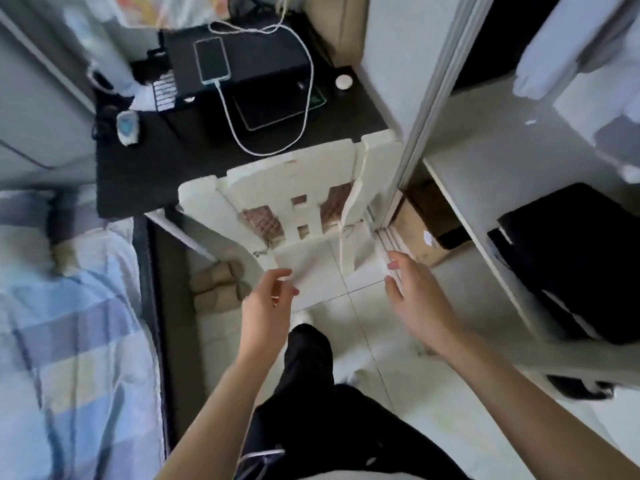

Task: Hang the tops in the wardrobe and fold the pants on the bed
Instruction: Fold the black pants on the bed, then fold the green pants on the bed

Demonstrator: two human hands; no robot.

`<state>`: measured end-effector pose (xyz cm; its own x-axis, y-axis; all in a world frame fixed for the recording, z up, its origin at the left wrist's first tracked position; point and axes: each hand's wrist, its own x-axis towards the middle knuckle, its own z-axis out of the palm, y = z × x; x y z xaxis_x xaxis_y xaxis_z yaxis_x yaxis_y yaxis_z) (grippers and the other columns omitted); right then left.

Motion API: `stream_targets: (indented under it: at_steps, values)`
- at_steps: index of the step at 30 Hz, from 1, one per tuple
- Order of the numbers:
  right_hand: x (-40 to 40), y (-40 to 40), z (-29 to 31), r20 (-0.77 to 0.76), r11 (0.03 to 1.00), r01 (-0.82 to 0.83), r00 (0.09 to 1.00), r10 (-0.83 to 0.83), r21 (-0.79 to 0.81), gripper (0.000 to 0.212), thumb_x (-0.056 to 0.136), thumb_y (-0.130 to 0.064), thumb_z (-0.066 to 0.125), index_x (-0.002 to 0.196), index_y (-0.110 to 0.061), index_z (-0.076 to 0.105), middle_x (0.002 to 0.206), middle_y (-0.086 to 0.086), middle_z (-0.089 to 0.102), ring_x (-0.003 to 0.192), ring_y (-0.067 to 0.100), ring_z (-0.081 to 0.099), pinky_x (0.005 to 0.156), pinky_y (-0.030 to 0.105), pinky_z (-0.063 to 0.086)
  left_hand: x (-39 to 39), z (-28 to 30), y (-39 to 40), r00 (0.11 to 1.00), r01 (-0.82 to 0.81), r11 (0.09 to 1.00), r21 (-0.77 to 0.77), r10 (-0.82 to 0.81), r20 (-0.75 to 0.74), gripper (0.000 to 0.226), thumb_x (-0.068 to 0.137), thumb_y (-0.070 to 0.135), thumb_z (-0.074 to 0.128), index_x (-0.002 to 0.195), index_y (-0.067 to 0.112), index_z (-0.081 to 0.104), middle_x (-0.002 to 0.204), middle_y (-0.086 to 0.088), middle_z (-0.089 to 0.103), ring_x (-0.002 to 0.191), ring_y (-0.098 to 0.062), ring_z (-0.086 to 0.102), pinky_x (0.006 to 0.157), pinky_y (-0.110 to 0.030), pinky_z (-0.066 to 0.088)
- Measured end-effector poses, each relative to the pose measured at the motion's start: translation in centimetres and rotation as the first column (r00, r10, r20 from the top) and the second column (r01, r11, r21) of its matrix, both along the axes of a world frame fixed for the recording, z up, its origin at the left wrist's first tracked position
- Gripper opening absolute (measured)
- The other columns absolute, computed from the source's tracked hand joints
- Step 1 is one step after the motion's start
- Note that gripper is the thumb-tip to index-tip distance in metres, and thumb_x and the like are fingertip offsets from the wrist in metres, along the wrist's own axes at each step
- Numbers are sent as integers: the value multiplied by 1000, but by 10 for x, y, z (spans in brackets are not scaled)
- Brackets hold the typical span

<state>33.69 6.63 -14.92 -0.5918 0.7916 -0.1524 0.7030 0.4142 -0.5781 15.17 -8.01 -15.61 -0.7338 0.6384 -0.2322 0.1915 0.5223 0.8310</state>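
Hovering empty over the floor [363, 306], left hand [266, 299] and right hand [415, 303] seem loosely spread; bed [69, 323] at nine o'clock.

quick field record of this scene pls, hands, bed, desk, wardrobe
left hand: loosely curled, holds nothing
right hand: fingers relaxed, no grip on anything
bed: at left, blue checked bedding
desk: black, phone on a black box, white charging cable plugged in
chair: cream, ahead of the hands
wardrobe: at right, white shelf over a black bag
clothes in hand: none
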Motion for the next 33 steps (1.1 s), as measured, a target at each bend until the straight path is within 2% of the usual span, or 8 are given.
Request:
stream_targets:
  at_steps: [3,6,10,15,22,26,29,33]
  values:
    - [-6,-38,0,-18,983,-179,984,179,-28,42,97,-20,48,138,-16,40,127,-1,54,116,15,51,87,18,36,27,-5,-70,984,-174,984,-32,175,30,23,97,19,48,102,36,62,78,20,69,79,1,63,64,-11,44]
    - [-17,-84,-4,-29,924,-375,927,373,-78,41,97,-20,48,137,-17,42,126,-3,55,117,11,49,88,13,30,51,-8,-136,925,-377,925,-42,378,42,27,96,15,50,96,39,62,76,17,69,78,-2,64,68,-15,46]
    - [-35,-142,-3,-54,801,-585,810,584,-125,38,98,-23,45,136,-20,42,121,-9,54,114,8,46,86,13,32,76,-7,-215,784,-616,787,-41,618,61,27,96,16,51,93,41,61,79,19,68,76,0,65,64,-6,43]
    - [-81,-221,10,-112,642,-759,651,750,-111,35,99,-22,44,134,-16,45,111,-11,53,112,10,47,80,12,30,101,-5,-296,599,-800,600,14,798,58,25,96,13,51,94,35,61,74,14,68,69,-7,63,55,-8,42]
    - [-130,-382,17,-113,371,-928,374,921,-43,34,96,-14,49,130,-9,50,105,2,61,104,19,53,82,19,34,138,-3,-438,348,-937,345,46,934,85,19,97,15,53,96,31,64,77,1,71,72,-3,65,61,-13,44]
    - [-135,-472,4,-67,317,-946,321,945,-72,34,95,-14,51,128,-10,51,104,0,60,104,20,54,85,25,38,157,-12,-535,260,-965,260,14,959,108,16,98,19,53,99,30,64,78,8,71,75,-4,67,70,-23,51]
    - [-134,-539,-11,-22,269,-956,274,962,-118,34,97,-18,48,130,-13,50,100,-8,54,99,11,50,79,16,30,165,-22,-610,220,-975,222,-21,973,76,15,99,21,52,99,32,62,78,8,70,75,-1,65,64,-16,46]
    - [-152,-626,-34,6,177,-963,180,984,-203,33,98,-21,45,131,-17,47,102,-9,52,100,10,47,79,18,31,160,-35,-698,108,-992,109,-56,994,16,22,97,17,52,93,38,59,76,8,69,73,-1,65,63,-14,46]
